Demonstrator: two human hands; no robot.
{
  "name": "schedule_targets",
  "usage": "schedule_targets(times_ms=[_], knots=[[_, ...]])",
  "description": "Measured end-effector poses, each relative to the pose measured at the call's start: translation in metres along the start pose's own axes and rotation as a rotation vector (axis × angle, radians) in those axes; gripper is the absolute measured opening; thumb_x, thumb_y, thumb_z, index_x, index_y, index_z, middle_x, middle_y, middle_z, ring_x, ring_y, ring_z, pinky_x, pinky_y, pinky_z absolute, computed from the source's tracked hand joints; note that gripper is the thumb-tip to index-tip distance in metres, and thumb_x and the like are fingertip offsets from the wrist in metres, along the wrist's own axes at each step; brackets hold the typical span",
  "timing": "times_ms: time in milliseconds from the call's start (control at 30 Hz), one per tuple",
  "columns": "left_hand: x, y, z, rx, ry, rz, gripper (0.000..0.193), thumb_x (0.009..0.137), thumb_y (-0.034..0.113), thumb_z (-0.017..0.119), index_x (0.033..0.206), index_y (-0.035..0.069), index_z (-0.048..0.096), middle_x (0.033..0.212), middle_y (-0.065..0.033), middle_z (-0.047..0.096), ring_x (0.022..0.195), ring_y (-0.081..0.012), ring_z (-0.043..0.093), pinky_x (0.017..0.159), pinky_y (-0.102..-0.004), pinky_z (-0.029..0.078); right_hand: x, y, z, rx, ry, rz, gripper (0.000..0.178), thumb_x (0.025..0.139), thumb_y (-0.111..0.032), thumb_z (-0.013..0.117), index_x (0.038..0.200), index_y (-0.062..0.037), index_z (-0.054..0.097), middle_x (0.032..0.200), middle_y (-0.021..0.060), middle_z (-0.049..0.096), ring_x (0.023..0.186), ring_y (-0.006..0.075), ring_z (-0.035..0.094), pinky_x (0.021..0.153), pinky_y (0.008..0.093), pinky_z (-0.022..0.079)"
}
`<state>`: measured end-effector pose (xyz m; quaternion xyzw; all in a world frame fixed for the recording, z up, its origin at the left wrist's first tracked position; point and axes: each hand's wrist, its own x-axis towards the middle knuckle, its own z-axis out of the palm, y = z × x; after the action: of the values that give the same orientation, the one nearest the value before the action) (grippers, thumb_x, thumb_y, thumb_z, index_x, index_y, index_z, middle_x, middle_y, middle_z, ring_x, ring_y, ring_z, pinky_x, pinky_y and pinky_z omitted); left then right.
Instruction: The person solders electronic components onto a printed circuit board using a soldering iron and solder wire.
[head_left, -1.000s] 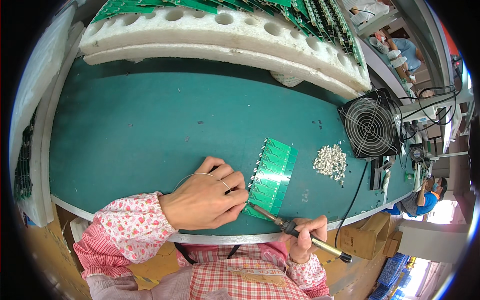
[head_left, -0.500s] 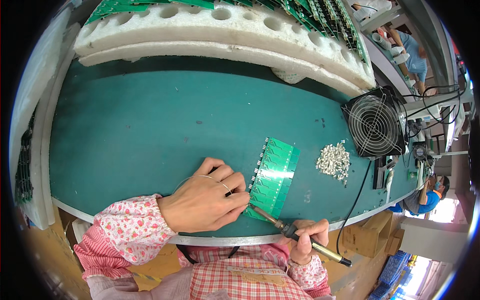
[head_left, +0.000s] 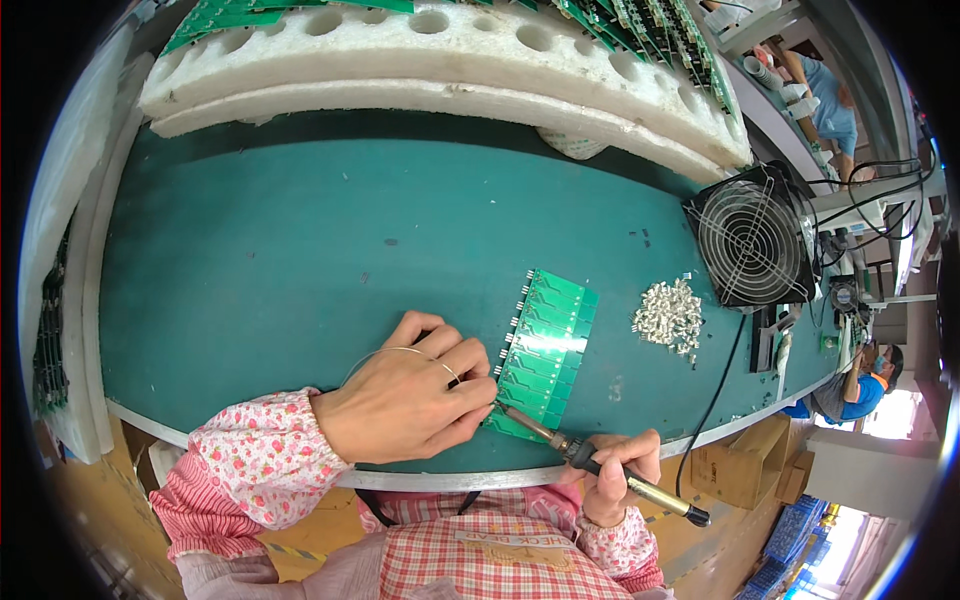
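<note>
A green circuit board panel (head_left: pixel 545 345) lies on the table in front of me, with small metal connectors along its left edge. My left hand (head_left: pixel 410 395) is closed at the board's lower left corner, pinching a thin silvery solder wire (head_left: pixel 400 349) that loops over its back. Something black shows between its fingers, mostly hidden. In my right hand (head_left: pixel 615 475) is a soldering iron (head_left: pixel 575 450), gripped by its handle. The iron's tip meets the board's lower left edge beside my left fingertips; the exact contact point is hidden.
A pile of small metal connectors (head_left: pixel 668 318) lies right of the board, below a black fan (head_left: pixel 750 240). A white foam block (head_left: pixel 430 80) holding green boards spans the far side. More foam (head_left: pixel 85 260) stands at left. A black cord (head_left: pixel 715 415) crosses the right edge.
The view has shifted slightly. The soldering iron's handle has tilted a little, while both hands keep nearly the same place and grip.
</note>
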<state>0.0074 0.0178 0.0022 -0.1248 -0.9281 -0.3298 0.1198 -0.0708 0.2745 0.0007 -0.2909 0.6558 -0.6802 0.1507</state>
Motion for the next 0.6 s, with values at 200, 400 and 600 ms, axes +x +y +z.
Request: schedule_targets(times_ms=[200,400,600], knots=[[0.000,0.001,0.001,0.035,-0.009,0.001,0.015,0.077,0.014,0.072,0.082,0.011,0.058,0.089,-0.0011,0.052,0.081,-0.0219,0.051,0.087,-0.0428,0.037,-0.003,0.003,-0.003,-0.018,-0.019,-0.004,0.022,0.095,-0.014,0.059,0.094,0.0013,0.043,0.065,0.0142,0.061,0.053,0.0185,0.066,0.047,0.0292,0.053],[0.001,0.002,0.001,0.065,-0.015,0.007,0.015,0.077,0.014,0.072,0.082,0.011,0.058,0.090,-0.0017,0.052,0.082,-0.0224,0.052,0.087,-0.0431,0.038,-0.001,0.000,-0.003,-0.064,-0.036,-0.030,0.021,0.094,-0.014,0.058,0.093,0.0014,0.044,0.065,0.0133,0.061,0.054,0.0188,0.066,0.047,0.0296,0.053],[-0.001,-0.002,-0.009,0.059,0.064,-0.013,0.014,0.077,0.011,0.070,0.081,0.009,0.057,0.088,-0.0036,0.053,0.081,-0.0243,0.052,0.083,-0.0412,0.040,-0.007,0.004,-0.004,-0.092,0.035,-0.106,0.021,0.094,-0.013,0.057,0.095,0.0027,0.043,0.065,0.0146,0.059,0.051,0.0184,0.064,0.046,0.0289,0.052]])
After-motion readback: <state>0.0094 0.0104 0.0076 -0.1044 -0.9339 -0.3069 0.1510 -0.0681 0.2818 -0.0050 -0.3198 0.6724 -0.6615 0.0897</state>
